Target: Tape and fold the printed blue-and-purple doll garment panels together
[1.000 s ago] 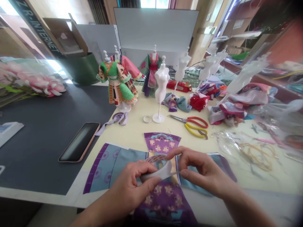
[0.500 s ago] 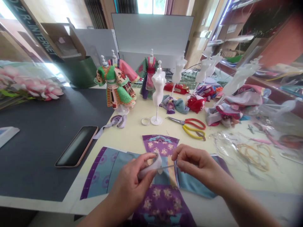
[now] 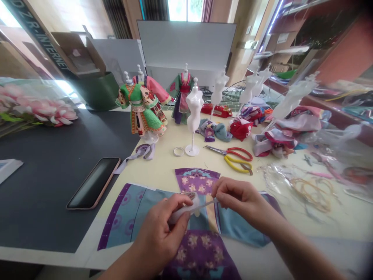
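Observation:
Between the thumb and fingers of my left hand is a roll of whitish tape. A narrow strip runs from the roll to my right hand, whose thumb and forefinger pinch its end. Both hands are over a cloth garment piece laid flat, with a blue panel on the left, another blue panel on the right, and purple flowered parts above and below. My hands cover part of its middle.
White mannequin, small tape ring, red- and yellow-handled scissors stand or lie beyond the cloth. A phone is at left, dressed mannequins behind, cloth pieces and plastic bags at right.
The roll in my left hand has tilted so that its opening faces more upward. The strip to my right hand now slants up more. The view has shifted slightly.

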A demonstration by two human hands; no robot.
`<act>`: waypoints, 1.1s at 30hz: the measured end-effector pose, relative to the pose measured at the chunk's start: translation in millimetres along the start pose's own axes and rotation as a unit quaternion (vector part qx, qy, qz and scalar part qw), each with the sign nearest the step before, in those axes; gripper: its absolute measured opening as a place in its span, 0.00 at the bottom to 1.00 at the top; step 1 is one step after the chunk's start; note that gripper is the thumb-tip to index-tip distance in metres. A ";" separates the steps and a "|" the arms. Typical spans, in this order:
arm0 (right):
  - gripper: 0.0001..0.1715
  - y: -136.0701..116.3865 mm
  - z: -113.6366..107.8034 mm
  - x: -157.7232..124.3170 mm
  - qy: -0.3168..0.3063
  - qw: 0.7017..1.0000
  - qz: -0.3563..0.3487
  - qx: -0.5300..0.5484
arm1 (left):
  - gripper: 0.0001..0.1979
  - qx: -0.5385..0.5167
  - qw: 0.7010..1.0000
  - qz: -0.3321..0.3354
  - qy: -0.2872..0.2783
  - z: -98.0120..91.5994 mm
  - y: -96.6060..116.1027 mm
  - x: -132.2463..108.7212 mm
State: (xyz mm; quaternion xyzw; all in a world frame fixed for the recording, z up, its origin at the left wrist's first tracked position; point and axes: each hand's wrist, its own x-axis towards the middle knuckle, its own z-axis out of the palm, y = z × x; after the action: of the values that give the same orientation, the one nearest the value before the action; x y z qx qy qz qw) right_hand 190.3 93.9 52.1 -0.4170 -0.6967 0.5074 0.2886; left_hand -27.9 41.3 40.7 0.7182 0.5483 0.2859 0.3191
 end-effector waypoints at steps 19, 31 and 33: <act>0.12 41.7 -67.0 13.3 0.187 0.880 0.066 -0.432 | 0.11 -0.064 0.997 -0.037 0.025 -4.9 -7.0 2.3; 0.11 92.7 -111.9 70.5 0.079 0.816 0.111 -0.562 | 0.18 -0.136 0.987 -0.078 0.041 -5.9 -14.8 -1.9; 0.12 95.1 -114.3 75.7 0.073 0.816 0.109 -0.563 | 0.20 -0.146 0.985 -0.087 0.024 -6.6 -13.1 -3.6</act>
State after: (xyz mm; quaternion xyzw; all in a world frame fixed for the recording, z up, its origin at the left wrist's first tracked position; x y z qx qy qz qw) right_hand 275.3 226.5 -3.3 -0.6156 -0.7877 0.0233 -0.0037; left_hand -41.7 41.3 34.5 0.6063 0.5685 0.3515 0.4310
